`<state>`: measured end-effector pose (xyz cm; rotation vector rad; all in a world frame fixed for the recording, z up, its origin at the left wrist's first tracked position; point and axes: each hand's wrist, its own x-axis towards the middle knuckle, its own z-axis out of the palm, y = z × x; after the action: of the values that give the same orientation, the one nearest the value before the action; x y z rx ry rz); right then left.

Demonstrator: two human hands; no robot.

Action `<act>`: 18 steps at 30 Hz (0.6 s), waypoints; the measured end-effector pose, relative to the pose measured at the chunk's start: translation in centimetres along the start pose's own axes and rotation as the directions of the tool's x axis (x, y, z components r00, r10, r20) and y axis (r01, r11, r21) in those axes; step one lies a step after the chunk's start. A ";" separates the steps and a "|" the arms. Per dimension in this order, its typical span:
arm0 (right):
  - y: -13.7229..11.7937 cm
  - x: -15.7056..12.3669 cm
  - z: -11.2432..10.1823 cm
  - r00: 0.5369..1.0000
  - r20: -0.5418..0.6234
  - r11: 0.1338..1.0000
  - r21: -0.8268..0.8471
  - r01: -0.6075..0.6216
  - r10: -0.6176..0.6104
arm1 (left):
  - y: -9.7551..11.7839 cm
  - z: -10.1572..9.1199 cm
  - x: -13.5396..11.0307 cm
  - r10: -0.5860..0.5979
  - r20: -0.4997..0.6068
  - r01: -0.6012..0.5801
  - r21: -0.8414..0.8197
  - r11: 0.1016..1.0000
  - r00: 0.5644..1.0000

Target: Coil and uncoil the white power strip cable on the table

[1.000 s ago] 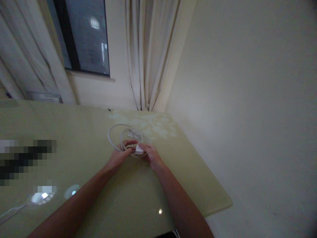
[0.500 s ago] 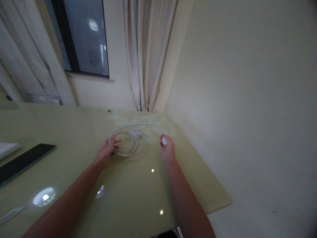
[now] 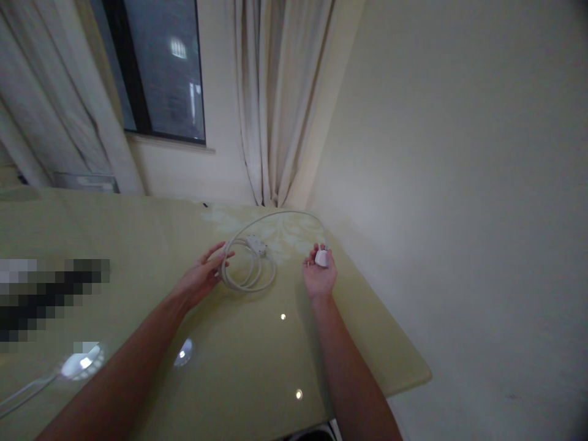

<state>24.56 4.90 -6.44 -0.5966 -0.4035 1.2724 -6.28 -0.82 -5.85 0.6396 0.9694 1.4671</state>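
Observation:
A coiled white cable [image 3: 252, 290] hangs in loops just over the glossy table. My left hand [image 3: 209, 268] grips the left side of the loops between thumb and fingers, with some fingertips spread. From the coil, one strand arcs up and over to the right. It ends at a white plug [image 3: 322, 258], which rests in the curled fingers of my right hand [image 3: 320, 275], palm up. Behind the loops is a white block with small dark openings, apparently a socket block [image 3: 257, 245]; whether it touches the table I cannot tell.
The pale yellow-green table [image 3: 239, 355] ends in a rounded corner at the right, beside a bare wall [image 3: 459, 214]. Pixelated dark and white shapes [image 3: 46, 297] lie at the left. Another white cable [image 3: 27, 392] is at the lower left. Curtains [image 3: 280, 92] hang behind.
My right hand has turned palm up and moved slightly right with the plug, and the strand now arcs higher. My left hand has shifted right with the coil.

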 end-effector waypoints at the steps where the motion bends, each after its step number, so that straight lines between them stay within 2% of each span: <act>1: -0.1 -0.2 0.3 1.000 0.025 1.000 0.012 -0.019 0.019 | -0.1 -0.2 0.1 0.010 0.001 -0.010 0.027 1.000 1.000; 6: 0.0 -1.7 1.6 0.980 0.141 0.989 0.027 -0.143 0.138 | -0.7 -0.7 0.3 0.059 -0.029 -0.052 0.187 0.981 0.998; 9: 0.6 -2.5 2.2 0.962 0.224 0.988 -0.044 -0.149 0.155 | -1.0 -0.6 0.4 0.096 -0.046 -0.073 0.361 0.930 0.994; 11: 1.1 -2.9 2.4 0.948 0.279 0.984 -0.130 -0.121 0.153 | -1.3 -0.5 0.5 0.155 -0.049 -0.108 0.515 0.850 0.987; 15: 2.2 -3.4 2.6 0.904 0.395 0.957 -0.286 -0.048 0.164 | -2.2 -0.4 0.9 0.312 0.006 -0.208 0.756 0.620 0.950; 18: 2.7 -3.4 2.7 0.889 0.442 0.914 -0.398 0.079 0.116 | -2.3 -0.7 1.2 0.356 0.005 -0.222 0.789 0.573 0.935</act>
<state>20.01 2.61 -5.89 -0.6442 -1.0829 1.3551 -5.87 0.10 -8.40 1.3987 1.7309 1.3355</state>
